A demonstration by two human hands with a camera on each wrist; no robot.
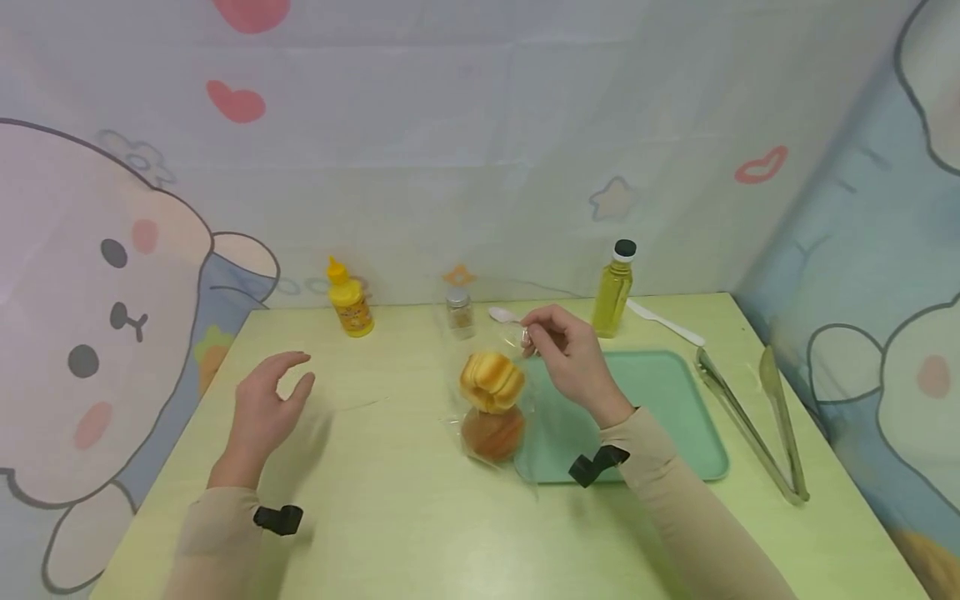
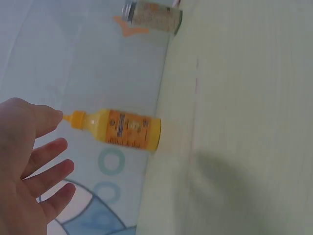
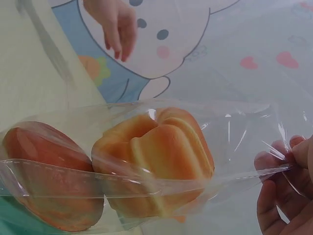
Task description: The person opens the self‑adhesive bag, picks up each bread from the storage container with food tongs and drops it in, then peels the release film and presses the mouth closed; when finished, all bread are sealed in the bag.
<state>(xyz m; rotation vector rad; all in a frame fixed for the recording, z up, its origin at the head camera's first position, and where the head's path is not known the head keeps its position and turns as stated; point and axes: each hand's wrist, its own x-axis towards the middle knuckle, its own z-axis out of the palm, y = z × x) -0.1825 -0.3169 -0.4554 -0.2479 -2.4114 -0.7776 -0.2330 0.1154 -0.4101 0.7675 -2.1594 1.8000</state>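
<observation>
Right hand: the right hand (image 1: 573,354) is pinching the top edge of a clear plastic bag (image 3: 234,142) between thumb and curled fingers (image 3: 274,161), so the bag is hanging upright from that pinch with its bottom resting on the surface.
Bag contents: two pastries are sitting stacked in the bag because it is being held by its mouth; a fluted golden bun (image 1: 491,381) is lying on top and a rounder brown bun (image 1: 492,432) is lying below it, touching it.
Bag position: it is standing at the left edge of the teal tray (image 1: 675,400), its base partly over the tray's rim.
Left hand: the left hand (image 1: 264,408) is hovering above the pale green surface (image 1: 390,517), well apart from the bag, fingers loosely spread and holding nothing, palm turned inward.
Back row: a yellow squeeze bottle (image 1: 349,298), a small spice jar (image 1: 460,312) and a bottle of oil (image 1: 613,290) are standing upright along the wall, out of the working area.
Utensils: a white plastic spoon (image 1: 502,314) is lying behind the right hand, a white plastic knife (image 1: 666,322) beside the oil, and metal tongs (image 1: 757,417) are lying to the right of the tray.
</observation>
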